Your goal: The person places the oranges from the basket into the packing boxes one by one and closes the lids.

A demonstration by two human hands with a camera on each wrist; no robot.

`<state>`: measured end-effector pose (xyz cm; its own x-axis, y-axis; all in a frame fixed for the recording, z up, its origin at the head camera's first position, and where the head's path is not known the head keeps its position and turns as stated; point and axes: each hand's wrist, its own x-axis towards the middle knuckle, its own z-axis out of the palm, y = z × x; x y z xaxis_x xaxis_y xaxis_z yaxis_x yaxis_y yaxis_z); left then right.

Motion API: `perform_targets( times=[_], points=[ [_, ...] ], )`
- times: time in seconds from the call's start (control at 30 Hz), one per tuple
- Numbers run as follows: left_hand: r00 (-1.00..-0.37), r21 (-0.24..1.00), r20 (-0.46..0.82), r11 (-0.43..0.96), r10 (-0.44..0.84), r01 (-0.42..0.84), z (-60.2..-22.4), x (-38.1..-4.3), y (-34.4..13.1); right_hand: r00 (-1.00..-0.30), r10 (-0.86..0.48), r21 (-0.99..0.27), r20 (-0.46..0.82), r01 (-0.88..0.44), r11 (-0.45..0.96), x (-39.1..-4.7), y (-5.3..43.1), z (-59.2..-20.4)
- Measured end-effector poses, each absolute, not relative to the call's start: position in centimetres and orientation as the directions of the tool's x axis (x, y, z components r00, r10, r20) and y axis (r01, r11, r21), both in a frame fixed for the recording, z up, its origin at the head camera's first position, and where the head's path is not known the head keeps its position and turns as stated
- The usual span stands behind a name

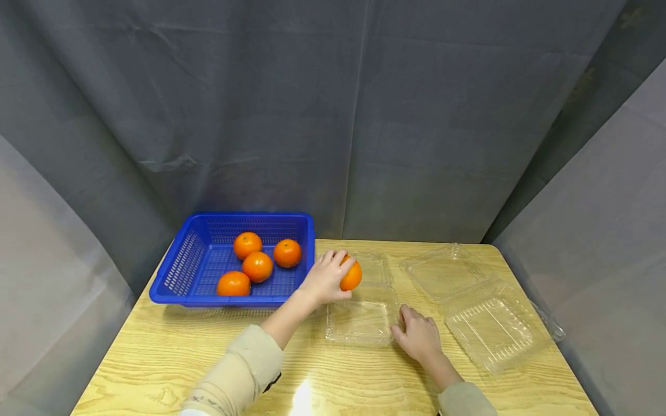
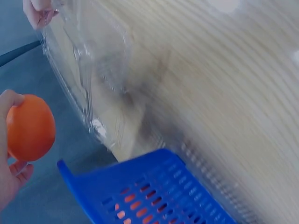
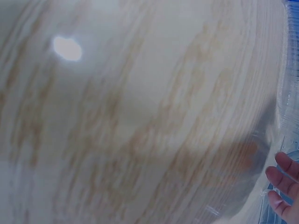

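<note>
My left hand (image 1: 326, 277) grips an orange (image 1: 351, 276) and holds it over a small clear plastic clamshell box (image 1: 359, 323), which lies with its lid (image 1: 372, 267) folded back. In the left wrist view the orange (image 2: 32, 128) sits between thumb and fingers, above the table. My right hand (image 1: 417, 334) is at the box's right edge, its fingertips touching or very near the rim. Loosely spread fingers (image 3: 282, 179) show beside the clear plastic in the right wrist view. Several oranges (image 1: 257, 267) lie in a blue plastic basket (image 1: 174, 296) at left.
A larger clear clamshell box (image 1: 491, 332) lies opened at the right, its lid (image 1: 442, 268) toward the back. More clear plastic (image 1: 548, 320) shows beyond its right side. Grey curtains (image 1: 333, 127) hang behind the wooden table (image 1: 322, 375) and at its sides.
</note>
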<state>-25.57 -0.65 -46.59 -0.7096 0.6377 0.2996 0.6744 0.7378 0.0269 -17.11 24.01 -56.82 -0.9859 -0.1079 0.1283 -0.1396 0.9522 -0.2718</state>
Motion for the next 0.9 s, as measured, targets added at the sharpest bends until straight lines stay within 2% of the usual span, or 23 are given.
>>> perform_targets(
  times=[0.4,0.6,0.9],
  points=[
    [-0.660,-0.008,0.248,0.683,0.709,0.731,-48.1,-24.7,1.5,-0.977,-0.106,-0.268,0.183,-0.154,0.951,-17.2,23.9,-57.0],
    [-0.655,0.015,0.205,0.667,0.727,0.745,-48.9,-24.3,2.3,-0.978,-0.099,-0.259,0.184,-0.145,0.955,-17.2,23.9,-57.0],
    [-0.611,0.001,0.187,0.622,0.769,0.783,-50.4,-24.2,3.3,-0.985,-0.090,-0.260,0.149,-0.127,0.957,-17.2,23.9,-56.9]
  ],
)
